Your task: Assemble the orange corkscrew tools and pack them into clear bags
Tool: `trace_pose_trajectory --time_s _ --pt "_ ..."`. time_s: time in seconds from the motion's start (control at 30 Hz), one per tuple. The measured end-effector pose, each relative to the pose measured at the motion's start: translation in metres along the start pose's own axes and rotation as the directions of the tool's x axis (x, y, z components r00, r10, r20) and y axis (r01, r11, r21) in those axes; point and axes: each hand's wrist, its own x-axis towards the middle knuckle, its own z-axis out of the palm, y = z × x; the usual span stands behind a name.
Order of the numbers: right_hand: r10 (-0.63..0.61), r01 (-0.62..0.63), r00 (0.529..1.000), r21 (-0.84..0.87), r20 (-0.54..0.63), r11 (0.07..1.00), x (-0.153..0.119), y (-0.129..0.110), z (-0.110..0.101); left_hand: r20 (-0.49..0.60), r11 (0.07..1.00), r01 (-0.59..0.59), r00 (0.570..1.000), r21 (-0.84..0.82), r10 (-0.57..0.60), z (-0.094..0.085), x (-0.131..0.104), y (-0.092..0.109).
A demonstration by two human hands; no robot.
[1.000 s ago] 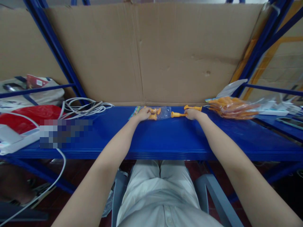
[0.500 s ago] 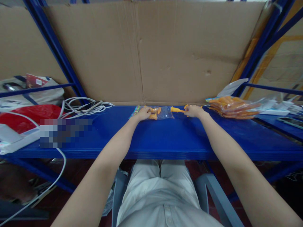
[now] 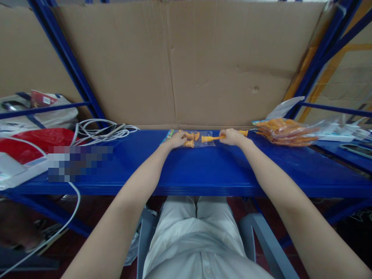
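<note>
A clear plastic bag (image 3: 200, 144) with a colourful header lies flat near the back of the blue table, with orange plastic pieces (image 3: 193, 136) showing inside. My left hand (image 3: 177, 139) is closed on its left part, near the header. In my right hand (image 3: 230, 137) is an orange plastic piece (image 3: 208, 138) with a wide, flared end and a thin twisted stem. Its flared end lies over or in the right end of the bag; I cannot tell which. Another orange end (image 3: 243, 133) sticks out to the right of my right hand.
Packed orange pieces in clear bags (image 3: 286, 131) lie to the right, beside white power strips (image 3: 338, 131) and a phone (image 3: 357, 150). White cables (image 3: 107, 130) and a red bag (image 3: 43, 143) are at the left. Cardboard (image 3: 217, 66) stands behind the blue table (image 3: 203, 166).
My right hand has moved a little left with the orange piece, bringing its flared end over or into the bag's right end. My left hand stays on the bag, almost still.
</note>
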Motion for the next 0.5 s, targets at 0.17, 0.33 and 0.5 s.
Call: trace_pose_trajectory --time_s 0.17,0.33,0.5 --pt "0.011 -0.011 1.000 -0.008 0.002 1.000 -0.001 0.001 -0.002 0.023 1.000 -0.027 0.999 -0.016 0.027 -0.001 -0.003 0.006" --pt "-0.108 0.109 0.994 0.047 -0.033 0.993 -0.001 -0.008 -0.001 0.032 0.998 -0.022 0.999 -0.063 0.024 -0.001 -0.005 0.014" --pt "-0.139 0.144 0.988 0.075 -0.068 0.987 -0.002 -0.014 0.001 0.059 0.993 -0.068 0.996 -0.091 0.074 0.001 -0.005 0.018"
